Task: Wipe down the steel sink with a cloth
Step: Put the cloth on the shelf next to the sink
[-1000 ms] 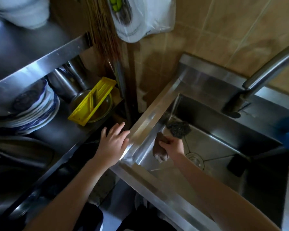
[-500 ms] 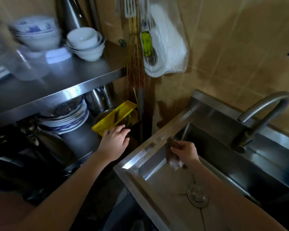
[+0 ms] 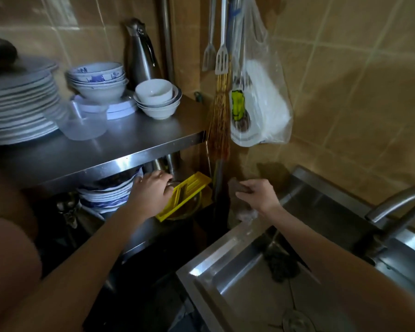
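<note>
Right hand (image 3: 258, 195) has lifted cloth (image 3: 237, 185) above steel sink (image 3: 216, 264).

A single wide-angle view is supplied, taken from the person's head and directed forward and down. The tiled wall corner is faced, with straight edges bowed by the lens. The steel shelf (image 3: 134, 149) is seen from slightly above at the left; the steel sink (image 3: 216, 267) is cut off by the lower right border. Both forearms are shown entering from the bottom edge at close range. No second view is provided, so no overlap is recorded.
</note>
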Demonstrator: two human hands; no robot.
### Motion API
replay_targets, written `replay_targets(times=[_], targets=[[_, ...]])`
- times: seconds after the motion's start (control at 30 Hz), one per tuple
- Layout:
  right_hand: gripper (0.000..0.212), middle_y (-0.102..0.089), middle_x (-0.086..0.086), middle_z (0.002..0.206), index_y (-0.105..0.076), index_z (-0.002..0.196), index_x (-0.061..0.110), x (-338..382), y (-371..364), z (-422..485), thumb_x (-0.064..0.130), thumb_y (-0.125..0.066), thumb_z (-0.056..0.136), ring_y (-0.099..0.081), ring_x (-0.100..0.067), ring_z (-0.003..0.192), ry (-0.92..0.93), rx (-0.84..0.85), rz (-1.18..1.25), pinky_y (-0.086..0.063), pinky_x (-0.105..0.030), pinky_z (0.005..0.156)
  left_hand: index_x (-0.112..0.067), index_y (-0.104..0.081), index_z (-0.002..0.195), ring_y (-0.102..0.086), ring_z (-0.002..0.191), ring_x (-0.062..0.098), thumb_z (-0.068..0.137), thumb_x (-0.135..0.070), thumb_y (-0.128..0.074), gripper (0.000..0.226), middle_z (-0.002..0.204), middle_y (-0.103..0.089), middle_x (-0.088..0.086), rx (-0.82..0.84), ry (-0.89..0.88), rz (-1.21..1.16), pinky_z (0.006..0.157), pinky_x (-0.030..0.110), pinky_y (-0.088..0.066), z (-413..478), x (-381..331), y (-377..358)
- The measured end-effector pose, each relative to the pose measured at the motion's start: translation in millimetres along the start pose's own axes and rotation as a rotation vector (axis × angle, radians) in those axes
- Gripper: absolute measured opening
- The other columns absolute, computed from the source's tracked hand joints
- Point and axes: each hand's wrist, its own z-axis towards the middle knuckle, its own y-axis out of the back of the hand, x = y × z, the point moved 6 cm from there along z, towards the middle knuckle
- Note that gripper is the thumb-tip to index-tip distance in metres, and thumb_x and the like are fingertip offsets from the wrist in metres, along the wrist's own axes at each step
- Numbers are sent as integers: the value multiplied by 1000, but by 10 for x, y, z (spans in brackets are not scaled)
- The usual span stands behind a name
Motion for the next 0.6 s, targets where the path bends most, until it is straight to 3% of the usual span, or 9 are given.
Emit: replay_targets(times=[0.07,0.37,0.6], targets=[[24,-74,-6,100,-73,107,10,229,-3,209,15,-69,84,-67,-17,94,52,-13,-17,-54,-32,84,-21,-57,123,-53,113,30,89,-31,-50,35,123,-58,6,-13,14,15,91,40,-38,129,118,96],[14,-73,-9,96,-73,97,10,1194,-241,1075,16,-67,85,-65,-21,92,225,31,-95,-54,-43,85,-20,-57,120,-53,111,32,87,-30,-52,35,118,-58,9,-26,127,-48,89,40,-38,665,553,315],[25,-72,-4,109,-73,107,17,1769,-300,1630,13,-67,84,-63,-21,107,280,-54,-94,-50,-33,92,-18,-57,120,-54,111,30,89,-30,-49,34,120,-57,9,-2,154,-50,92,40,-39,965,699,306]])
